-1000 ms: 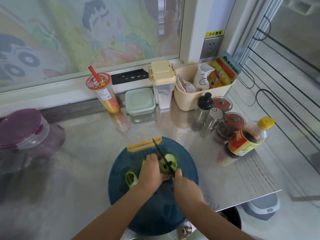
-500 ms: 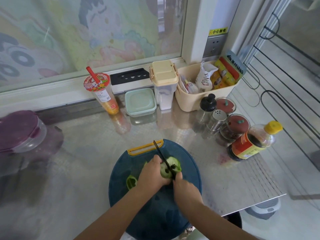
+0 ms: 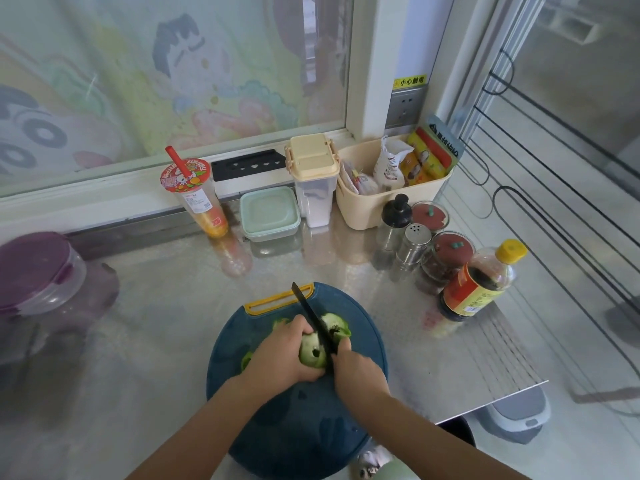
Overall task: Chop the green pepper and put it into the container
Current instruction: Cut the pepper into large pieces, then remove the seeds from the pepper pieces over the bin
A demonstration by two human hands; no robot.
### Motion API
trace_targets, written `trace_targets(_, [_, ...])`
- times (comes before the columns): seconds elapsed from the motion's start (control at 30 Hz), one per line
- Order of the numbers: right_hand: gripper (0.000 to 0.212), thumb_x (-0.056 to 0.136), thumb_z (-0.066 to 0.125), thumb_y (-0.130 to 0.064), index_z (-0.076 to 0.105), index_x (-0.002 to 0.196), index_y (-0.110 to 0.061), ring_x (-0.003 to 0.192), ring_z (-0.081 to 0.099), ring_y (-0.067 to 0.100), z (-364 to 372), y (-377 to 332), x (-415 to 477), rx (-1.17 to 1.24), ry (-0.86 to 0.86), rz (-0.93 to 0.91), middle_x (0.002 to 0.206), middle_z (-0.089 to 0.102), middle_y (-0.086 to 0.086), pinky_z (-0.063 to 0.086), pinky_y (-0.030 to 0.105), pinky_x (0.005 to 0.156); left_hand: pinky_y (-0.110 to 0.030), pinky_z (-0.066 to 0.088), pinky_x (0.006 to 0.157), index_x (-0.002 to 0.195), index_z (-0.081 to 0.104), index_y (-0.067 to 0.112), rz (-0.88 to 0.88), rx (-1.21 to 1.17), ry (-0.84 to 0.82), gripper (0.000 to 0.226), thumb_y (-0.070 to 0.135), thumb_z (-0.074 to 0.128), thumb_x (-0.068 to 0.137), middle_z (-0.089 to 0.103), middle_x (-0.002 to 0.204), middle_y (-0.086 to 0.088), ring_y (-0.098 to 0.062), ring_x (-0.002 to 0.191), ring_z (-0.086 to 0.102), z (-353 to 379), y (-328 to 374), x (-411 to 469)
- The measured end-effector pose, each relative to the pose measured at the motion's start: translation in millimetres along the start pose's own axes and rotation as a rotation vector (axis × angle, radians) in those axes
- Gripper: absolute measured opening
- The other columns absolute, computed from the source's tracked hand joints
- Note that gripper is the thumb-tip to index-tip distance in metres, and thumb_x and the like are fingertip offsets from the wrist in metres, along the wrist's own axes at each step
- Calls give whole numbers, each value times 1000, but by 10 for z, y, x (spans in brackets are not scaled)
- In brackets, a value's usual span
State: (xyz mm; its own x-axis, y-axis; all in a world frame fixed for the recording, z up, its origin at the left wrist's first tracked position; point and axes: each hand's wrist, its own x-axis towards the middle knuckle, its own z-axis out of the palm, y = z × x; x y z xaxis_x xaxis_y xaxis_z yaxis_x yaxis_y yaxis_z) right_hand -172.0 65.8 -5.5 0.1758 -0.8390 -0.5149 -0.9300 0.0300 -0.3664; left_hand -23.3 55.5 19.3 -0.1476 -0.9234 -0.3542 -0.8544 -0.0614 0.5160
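Left hand: the left hand lies at lower centre of the frame, its fingers curled over the top of the green pepper and holding it against the board.
Right hand: the right hand, just right of the left, is clenched round the handle of the knife; the handle itself is hidden inside the fist.
Knife: the black blade runs from the right fist up and to the left, across the pepper between the two hands; its tip lies over the board's yellow handle slot.
Green pepper: it sits on the upper middle of the board. One pale part is under the left hand and another part shows to the right of the blade, touching it. A small green piece peeks out at the left edge of the left hand.
Cutting board: the round dark-blue cutting board lies on the steel counter at lower centre.
Container: a mint-green lidded container stands at the back of the counter, above the board and well apart from it, lid on.
Left edge: a clear tub with a purple lid.
Back row: a drink cup with a red straw left of the mint container, a cream-lidded canister to its right, then a beige basket of packets.
Right side: a steel shaker, two red-lidded jars and a yellow-capped sauce bottle.
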Motion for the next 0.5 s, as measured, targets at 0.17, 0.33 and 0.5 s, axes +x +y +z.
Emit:
trace_targets(0.17, [31, 103, 29, -31, 40, 121, -9, 97, 62, 31, -136, -18, -29, 19, 8, -20, 107, 64, 14, 47, 39, 74, -23, 48, 78, 110, 42, 28, -53, -177, 107, 60, 32, 81, 65, 57, 102, 11, -4, 90, 56, -56, -27, -32])
trace_targets(0.33, [30, 102, 28, -36, 41, 112, -11, 83, 63, 29, -469, -49, -135, 54, 179, -144, 94, 65, 10, 49, 38, 66, -10, 41, 70, 111, 43, 26, -185, -519, 183, 62, 18, 84, 65, 54, 97, 17, 2, 87, 53, -131, -7, -46])
trace_targets(0.5, [25, 103, 24, -36, 38, 104, -14, 84, 60, 29, -721, 159, 58, -4, 400, -149, 91, 54, 4, 35, 32, 61, -28, 55, 80, 121, 53, 8, -327, -1113, -56, 51, 2, 74, 75, 66, 110, -6, -19, 99, 66, -212, 14, -33])
